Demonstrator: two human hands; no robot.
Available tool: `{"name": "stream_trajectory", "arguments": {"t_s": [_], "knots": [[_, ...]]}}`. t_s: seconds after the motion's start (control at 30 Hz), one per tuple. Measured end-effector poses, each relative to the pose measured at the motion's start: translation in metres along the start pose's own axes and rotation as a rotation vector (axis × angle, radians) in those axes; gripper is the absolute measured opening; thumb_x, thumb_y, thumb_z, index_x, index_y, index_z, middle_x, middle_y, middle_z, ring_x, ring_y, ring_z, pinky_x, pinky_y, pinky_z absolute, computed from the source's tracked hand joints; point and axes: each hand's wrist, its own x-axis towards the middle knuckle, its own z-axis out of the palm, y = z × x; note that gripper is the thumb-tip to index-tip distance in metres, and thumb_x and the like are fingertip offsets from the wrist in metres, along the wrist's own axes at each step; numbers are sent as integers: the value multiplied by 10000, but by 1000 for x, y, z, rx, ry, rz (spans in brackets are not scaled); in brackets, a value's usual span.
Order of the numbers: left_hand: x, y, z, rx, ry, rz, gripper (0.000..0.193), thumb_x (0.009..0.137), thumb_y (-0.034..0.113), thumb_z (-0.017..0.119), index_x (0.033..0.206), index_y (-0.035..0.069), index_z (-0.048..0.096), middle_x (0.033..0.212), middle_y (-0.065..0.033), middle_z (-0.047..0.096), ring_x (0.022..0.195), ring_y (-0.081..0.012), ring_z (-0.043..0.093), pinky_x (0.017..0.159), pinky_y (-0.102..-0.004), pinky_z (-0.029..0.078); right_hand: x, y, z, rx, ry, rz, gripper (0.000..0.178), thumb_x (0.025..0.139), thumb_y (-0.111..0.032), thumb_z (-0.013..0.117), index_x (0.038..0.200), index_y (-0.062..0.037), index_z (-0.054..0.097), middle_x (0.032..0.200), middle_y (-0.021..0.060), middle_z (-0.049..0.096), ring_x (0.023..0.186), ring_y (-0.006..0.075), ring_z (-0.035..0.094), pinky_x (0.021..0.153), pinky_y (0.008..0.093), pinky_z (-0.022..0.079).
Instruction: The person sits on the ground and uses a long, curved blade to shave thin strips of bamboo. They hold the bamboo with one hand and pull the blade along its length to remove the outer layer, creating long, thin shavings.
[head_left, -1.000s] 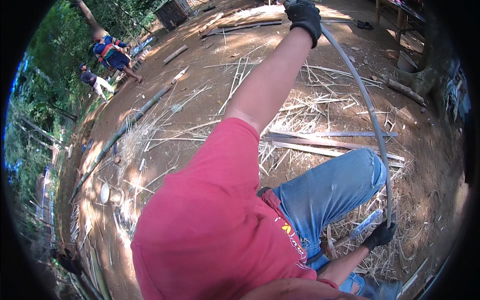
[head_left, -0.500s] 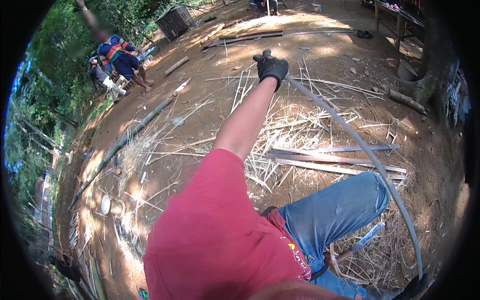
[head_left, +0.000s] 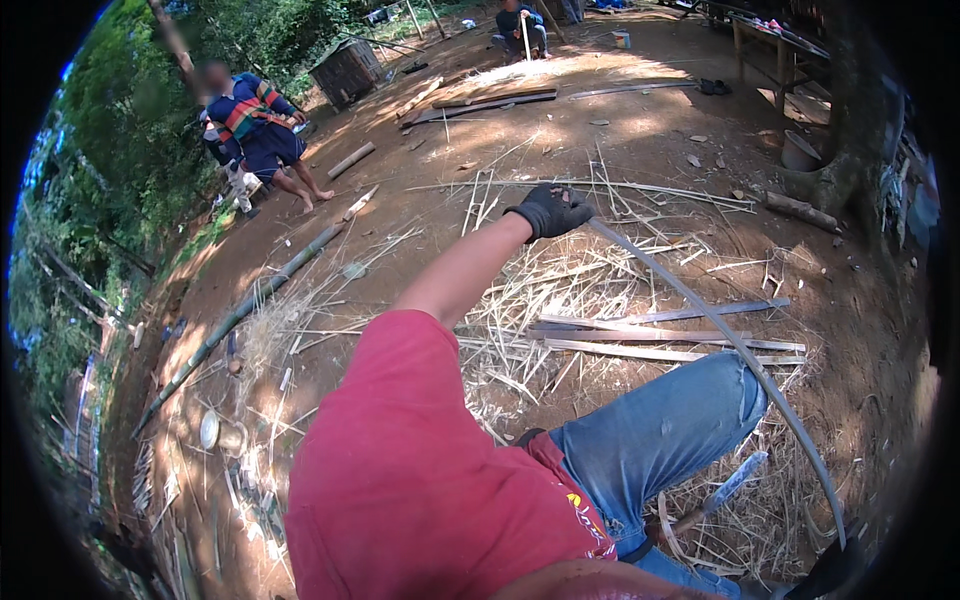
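Curved strip (head_left: 728,333): bowed from centre to lower right; bend should be spread evenly.
Left hand (head_left: 548,212): clasped around strip's upper end.
Right hand (head_left: 828,572): shadowed, grip cannot be told.

Bare brown-earth ground (head_left: 640,125) supports a loose scatter of thin, pale split-bamboo strips (head_left: 540,290). Flat, straight brown slats (head_left: 640,335) overlie this scatter. Left: one long, green bamboo pole (head_left: 245,303).
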Motion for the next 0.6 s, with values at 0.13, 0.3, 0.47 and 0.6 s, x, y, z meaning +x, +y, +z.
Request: {"name": "stream_trajectory", "arguments": {"t_s": [0.13,0.3,0.47,0.6], "knots": [[-8,5,31,73,67,-172,557,918,609,385,1022,163,702,1031,-189,678,1025,-342,623,919,-415,477,-43,1,27,-27,-101,114,309,914,-399,618,1011,-129,735,961,103,706,901,306,660,772,422,531],[-19,-11,72,-116,0,-335,622,908,641,382,1039,133,715,1063,-176,688,1033,-347,626,941,-433,460,-18,-38,-32,16,-60,159,341,950,-395,563,816,-110,694,738,149,648,711,348,639,627,469,486],[7,5,28,-10,68,-83,484,962,549,358,1005,226,715,937,-103,705,917,-317,641,845,-437,465,3,-2,-30,42,185,-22,334,952,-355,568,752,-106,664,673,142,605,658,348,613,578,464,453],[25,9,33,110,198,211,441,957,513,426,953,170,703,880,-113,696,799,-356,632,717,-444,485,4,40,-33,108,-117,39,305,931,-301,586,779,-49,668,706,180,630,654,361,627,572,454,445]]}}
